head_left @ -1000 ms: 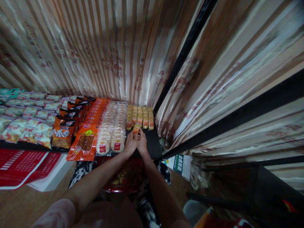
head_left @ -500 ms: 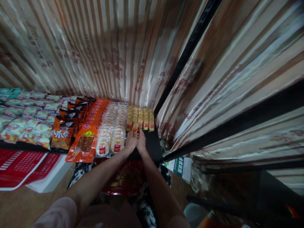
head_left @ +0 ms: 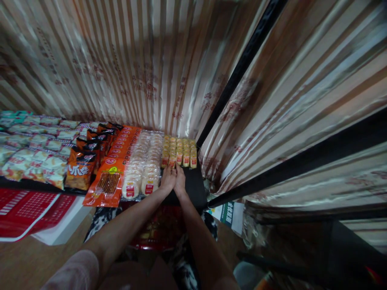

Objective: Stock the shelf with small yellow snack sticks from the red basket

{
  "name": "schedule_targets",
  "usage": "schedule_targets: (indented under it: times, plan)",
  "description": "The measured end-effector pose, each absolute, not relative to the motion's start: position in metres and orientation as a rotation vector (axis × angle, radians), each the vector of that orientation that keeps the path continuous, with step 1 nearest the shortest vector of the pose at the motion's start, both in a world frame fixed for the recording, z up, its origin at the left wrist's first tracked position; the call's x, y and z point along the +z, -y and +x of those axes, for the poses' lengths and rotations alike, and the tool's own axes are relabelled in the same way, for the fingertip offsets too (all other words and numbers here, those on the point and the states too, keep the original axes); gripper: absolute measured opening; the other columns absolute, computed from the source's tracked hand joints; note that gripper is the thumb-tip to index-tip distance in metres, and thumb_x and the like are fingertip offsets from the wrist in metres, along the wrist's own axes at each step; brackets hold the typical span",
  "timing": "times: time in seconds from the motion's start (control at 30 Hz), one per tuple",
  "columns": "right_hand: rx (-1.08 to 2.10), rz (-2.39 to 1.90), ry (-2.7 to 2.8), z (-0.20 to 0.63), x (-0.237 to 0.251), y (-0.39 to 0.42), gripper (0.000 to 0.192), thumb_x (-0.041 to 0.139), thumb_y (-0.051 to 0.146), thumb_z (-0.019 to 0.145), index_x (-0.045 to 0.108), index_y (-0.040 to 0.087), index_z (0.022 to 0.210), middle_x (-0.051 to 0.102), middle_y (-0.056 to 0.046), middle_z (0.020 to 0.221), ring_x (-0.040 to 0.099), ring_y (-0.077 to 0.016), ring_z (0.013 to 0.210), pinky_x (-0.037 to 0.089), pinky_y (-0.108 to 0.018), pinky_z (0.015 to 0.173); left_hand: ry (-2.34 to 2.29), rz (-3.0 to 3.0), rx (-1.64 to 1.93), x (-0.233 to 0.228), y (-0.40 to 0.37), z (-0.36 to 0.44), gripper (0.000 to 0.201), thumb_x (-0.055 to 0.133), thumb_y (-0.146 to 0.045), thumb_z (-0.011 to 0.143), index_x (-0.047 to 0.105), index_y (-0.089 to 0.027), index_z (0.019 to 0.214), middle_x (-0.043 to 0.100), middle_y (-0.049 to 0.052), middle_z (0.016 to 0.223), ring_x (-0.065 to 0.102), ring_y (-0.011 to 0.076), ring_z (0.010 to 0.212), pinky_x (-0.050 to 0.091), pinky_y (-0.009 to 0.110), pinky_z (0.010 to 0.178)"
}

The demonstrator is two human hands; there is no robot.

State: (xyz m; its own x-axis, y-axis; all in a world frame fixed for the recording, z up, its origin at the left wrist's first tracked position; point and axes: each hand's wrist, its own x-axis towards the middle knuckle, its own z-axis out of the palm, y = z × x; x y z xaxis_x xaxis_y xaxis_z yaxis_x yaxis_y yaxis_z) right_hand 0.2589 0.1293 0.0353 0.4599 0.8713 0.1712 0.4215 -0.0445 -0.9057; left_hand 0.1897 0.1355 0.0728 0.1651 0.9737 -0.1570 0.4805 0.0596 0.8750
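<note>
Small yellow snack packets [head_left: 179, 151] with red labels stand in tight rows at the right end of the black shelf [head_left: 195, 185]. My left hand [head_left: 168, 178] and my right hand [head_left: 179, 179] meet at the front of these rows, fingers closed together on one small yellow packet [head_left: 172, 162]. That packet sits in line with the front ones, its lower part hidden by my fingertips. Left of my hands are two rows of clear-wrapped round white crackers [head_left: 148, 177]. Below my forearms, a red basket [head_left: 155, 245] holds more yellow packets in shadow.
Orange bags of brown sticks [head_left: 107, 181], black-and-orange snack bags [head_left: 80, 169] and white snack bags [head_left: 33, 163] fill the shelf leftward. A striped curtain [head_left: 145, 60] hangs behind. Black posts [head_left: 238, 76] frame the right side. A red basket [head_left: 33, 213] lies lower left.
My hands have pushed the yellow packet slightly forward and down, from standing out in front of the rows to lining up with them.
</note>
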Motion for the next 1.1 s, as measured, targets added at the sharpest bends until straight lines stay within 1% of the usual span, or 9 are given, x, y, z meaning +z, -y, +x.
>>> schedule_targets:
  times: [0.07, 0.17, 0.3, 0.47, 0.63, 0.7, 0.83, 1.0, 1.1]
  plan:
    - [0.570, -1.623, 1.089, 0.259, 0.034, -0.129, 0.042, 0.037, 0.018, 0.081, 0.057, 0.014, 0.118, 0.056, -0.011, 0.121, 0.050, -0.0169, 0.113, 0.036, -0.030, 0.100, -1.453, 1.593, 0.678, 0.074, -0.132, 0.189, 0.049, 0.033, -0.024, 0.087, 0.042, -0.005, 0.131, 0.034, 0.016, 0.142, 0.028, 0.0194, 0.134, 0.019, 0.031, 0.112]
    - [0.647, -1.534, 0.941, 0.255, 0.032, -0.129, 0.035, 0.039, 0.024, 0.083, 0.063, 0.015, 0.107, 0.058, -0.010, 0.116, 0.053, -0.0164, 0.108, 0.039, -0.029, 0.097, -1.422, 1.655, 0.683, 0.075, -0.128, 0.188, 0.049, 0.033, -0.021, 0.085, 0.043, -0.005, 0.130, 0.035, 0.014, 0.142, 0.029, 0.0176, 0.133, 0.019, 0.028, 0.112]
    - [0.724, -1.454, 0.771, 0.249, 0.031, -0.127, 0.033, 0.043, 0.030, 0.082, 0.062, 0.016, 0.104, 0.058, -0.009, 0.113, 0.056, -0.0149, 0.102, 0.042, -0.025, 0.091, -1.417, 1.679, 0.663, 0.073, -0.128, 0.187, 0.049, 0.031, -0.018, 0.084, 0.044, -0.003, 0.129, 0.037, 0.015, 0.141, 0.031, 0.0161, 0.132, 0.018, 0.027, 0.112]
    - [0.730, -1.473, 0.785, 0.248, 0.032, -0.127, 0.033, 0.040, 0.030, 0.084, 0.060, 0.015, 0.105, 0.062, -0.008, 0.103, 0.058, -0.0144, 0.096, 0.044, -0.024, 0.086, -1.395, 1.678, 0.691, 0.071, -0.131, 0.187, 0.047, 0.033, -0.018, 0.084, 0.047, -0.006, 0.128, 0.037, 0.015, 0.141, 0.030, 0.0177, 0.133, 0.020, 0.031, 0.112]
    - [0.614, -1.583, 0.953, 0.251, 0.023, -0.125, 0.034, 0.038, 0.027, 0.085, 0.059, 0.017, 0.110, 0.059, -0.008, 0.108, 0.056, -0.0147, 0.102, 0.043, -0.026, 0.089, -1.407, 1.655, 0.711, 0.072, -0.126, 0.186, 0.046, 0.036, -0.016, 0.083, 0.049, -0.009, 0.126, 0.040, 0.013, 0.139, 0.034, 0.0186, 0.131, 0.022, 0.034, 0.111]
    - [0.609, -1.601, 0.982, 0.252, 0.019, -0.125, 0.034, 0.036, 0.026, 0.086, 0.058, 0.017, 0.111, 0.059, -0.008, 0.108, 0.057, -0.0138, 0.100, 0.044, -0.025, 0.089, -1.406, 1.660, 0.705, 0.072, -0.125, 0.187, 0.046, 0.037, -0.016, 0.082, 0.050, -0.011, 0.126, 0.041, 0.012, 0.139, 0.034, 0.0186, 0.131, 0.022, 0.034, 0.111]
    - [0.642, -1.609, 0.999, 0.252, 0.016, -0.125, 0.036, 0.032, 0.023, 0.087, 0.057, 0.016, 0.111, 0.059, -0.008, 0.107, 0.058, -0.0126, 0.098, 0.045, -0.024, 0.088, -1.405, 1.663, 0.699, 0.073, -0.125, 0.187, 0.045, 0.036, -0.016, 0.083, 0.050, -0.009, 0.125, 0.040, 0.013, 0.139, 0.034, 0.0191, 0.131, 0.022, 0.035, 0.111]
    - [0.574, -1.646, 1.070, 0.252, 0.018, -0.119, 0.036, 0.035, 0.016, 0.082, 0.059, 0.016, 0.110, 0.053, -0.009, 0.117, 0.053, -0.0131, 0.108, 0.040, -0.025, 0.096, -1.380, 1.652, 0.707, 0.078, -0.118, 0.186, 0.044, 0.036, -0.014, 0.082, 0.053, -0.011, 0.122, 0.044, 0.013, 0.136, 0.035, 0.0208, 0.130, 0.022, 0.037, 0.111]
    - [0.507, -1.676, 1.125, 0.252, 0.020, -0.110, 0.039, 0.038, 0.013, 0.078, 0.059, 0.016, 0.111, 0.048, -0.010, 0.123, 0.048, -0.0143, 0.113, 0.036, -0.027, 0.101, -1.378, 1.642, 0.719, 0.080, -0.109, 0.183, 0.043, 0.035, -0.013, 0.082, 0.054, -0.011, 0.121, 0.047, 0.014, 0.133, 0.038, 0.0215, 0.128, 0.025, 0.037, 0.110]
